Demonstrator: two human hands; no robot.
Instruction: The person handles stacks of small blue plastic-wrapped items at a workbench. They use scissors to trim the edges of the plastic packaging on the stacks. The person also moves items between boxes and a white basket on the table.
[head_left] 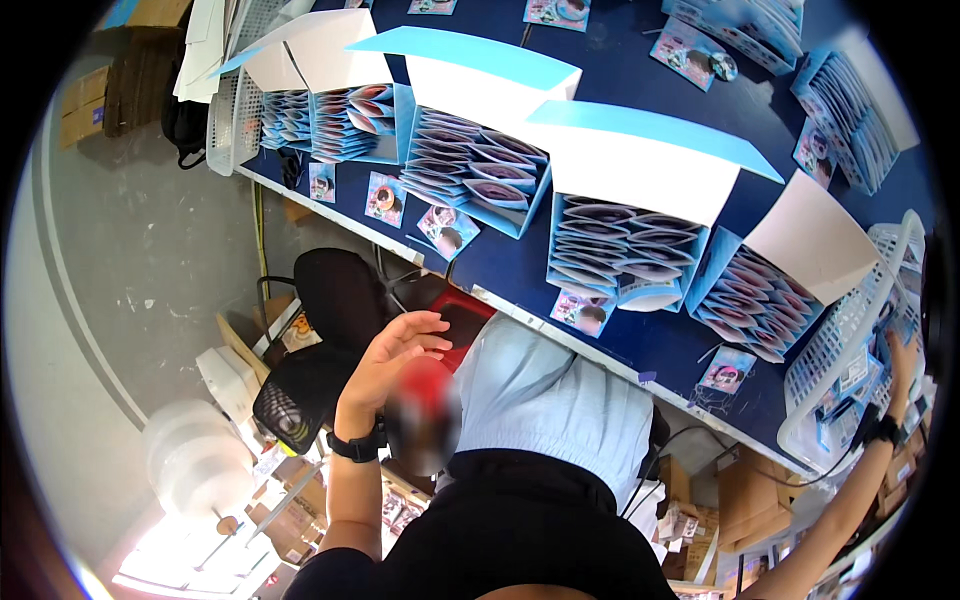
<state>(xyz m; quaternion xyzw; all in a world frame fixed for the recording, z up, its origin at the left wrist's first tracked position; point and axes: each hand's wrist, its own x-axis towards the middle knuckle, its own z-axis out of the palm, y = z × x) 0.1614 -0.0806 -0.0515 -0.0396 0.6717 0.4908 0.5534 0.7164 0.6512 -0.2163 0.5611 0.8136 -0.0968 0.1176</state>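
My left hand (pixel 405 345) is raised in front of my lap, its fingers stretched out and nothing in them. A blurred red and dark shape lies beside that wrist. At the far right my right hand (pixel 902 358) reaches into a white plastic basket (pixel 822 365) holding blue packets (pixel 838 430). Its fingertips are among the packets, and I cannot make out whether they grip one. Left of the basket stands an open light-blue box (pixel 712 268), packed with flat pouches. A small picture card (pixel 728 370) lies before it on the blue table.
More open boxes (pixel 560 215) of pouches stand along the blue table (pixel 500 275), with cards before them. Another white basket (pixel 232 125) is at the left end. A black chair (pixel 335 290) and red stool (pixel 462 315) are by the table edge; cartons (pixel 755 495) stand below right.
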